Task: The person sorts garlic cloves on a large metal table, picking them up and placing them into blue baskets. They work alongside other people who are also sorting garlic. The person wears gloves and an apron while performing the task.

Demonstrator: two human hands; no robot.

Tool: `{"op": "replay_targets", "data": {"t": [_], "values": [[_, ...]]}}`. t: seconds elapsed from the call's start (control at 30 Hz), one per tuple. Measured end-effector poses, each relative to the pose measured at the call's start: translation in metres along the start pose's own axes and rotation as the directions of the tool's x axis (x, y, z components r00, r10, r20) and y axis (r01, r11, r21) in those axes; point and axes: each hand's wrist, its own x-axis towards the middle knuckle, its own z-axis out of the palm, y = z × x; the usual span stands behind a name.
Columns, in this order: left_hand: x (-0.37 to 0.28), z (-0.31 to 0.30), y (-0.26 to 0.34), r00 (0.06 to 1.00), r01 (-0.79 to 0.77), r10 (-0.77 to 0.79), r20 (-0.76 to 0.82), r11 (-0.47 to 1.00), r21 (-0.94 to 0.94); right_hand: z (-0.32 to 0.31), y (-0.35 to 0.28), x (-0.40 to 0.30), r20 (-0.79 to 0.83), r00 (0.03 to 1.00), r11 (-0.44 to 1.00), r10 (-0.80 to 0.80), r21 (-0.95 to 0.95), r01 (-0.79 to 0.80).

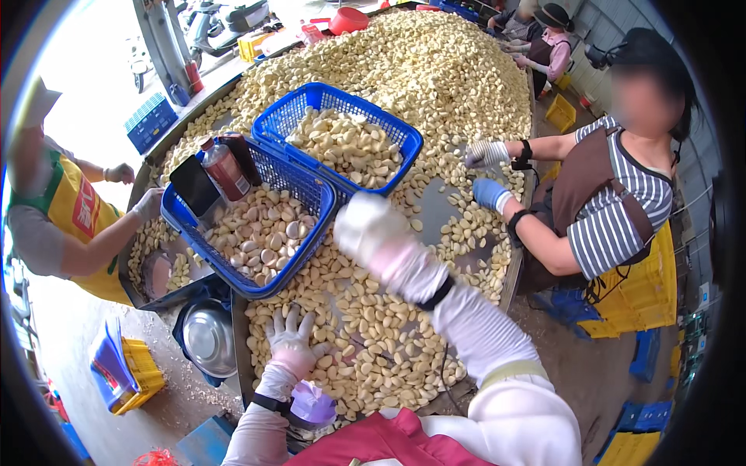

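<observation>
Peeled garlic cloves (pixel 379 338) cover the metal table before me. My left hand (pixel 293 341), in a white glove, rests palm down on cloves at the lower left, fingers spread, beside a crumpled purple item (pixel 313 403). My right hand (pixel 373 230), gloved and blurred, is raised near the right side of a blue plastic basket (pixel 329 204); its fingers cannot be made out. That basket contains larger cloves, a bottle with a red label (pixel 224 169) and a black phone-like object (pixel 194 185). Just behind it, a second blue basket (pixel 411 145) contains peeled cloves.
A co-worker (pixel 618 192) stands at the right edge, gloved hands over cloves; another (pixel 64 215) touches the basket at left. A metal bowl (pixel 210 338) is left of my table section. Yellow crates (pixel 641 291) stack at right. A dark cable (pixel 444 373) crosses near my right arm.
</observation>
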Motion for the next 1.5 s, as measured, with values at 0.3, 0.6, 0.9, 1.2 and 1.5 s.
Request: {"op": "replay_targets", "data": {"t": [0.3, 0.6, 0.9, 1.2, 1.5], "values": [[0.002, -0.005, 0.008, 1.0, -0.008, 0.008, -0.008, 1.0, -0.027, 0.11, -0.038, -0.092, 0.662, 0.621, 0.875, 0.42, -0.112, -0.472], [0.024, -0.016, -0.025, 0.957, 0.023, -0.177, -0.229, 0.836, -0.549, 0.052, -0.002, -0.01, 0.667, 0.479, 0.655, 0.57, -0.017, -0.756], [-0.016, -0.03, -0.013, 0.997, 0.067, -0.067, -0.041, 0.998, 0.02, 0.039, -0.104, -0.058, 0.886, 0.456, 0.984, 0.085, -0.003, -0.177], [-0.151, 0.053, -0.042, 0.933, 0.319, 0.024, 0.358, 0.399, -0.859, 0.037, -0.178, -0.132, 0.954, 0.287, 0.942, -0.086, 0.171, -0.288], [-0.126, 0.038, -0.029, 0.949, 0.265, -0.314, 0.024, 0.755, -0.6, 0.011, -0.021, -0.055, 0.683, 0.505, 0.814, 0.527, -0.236, -0.531]]}}
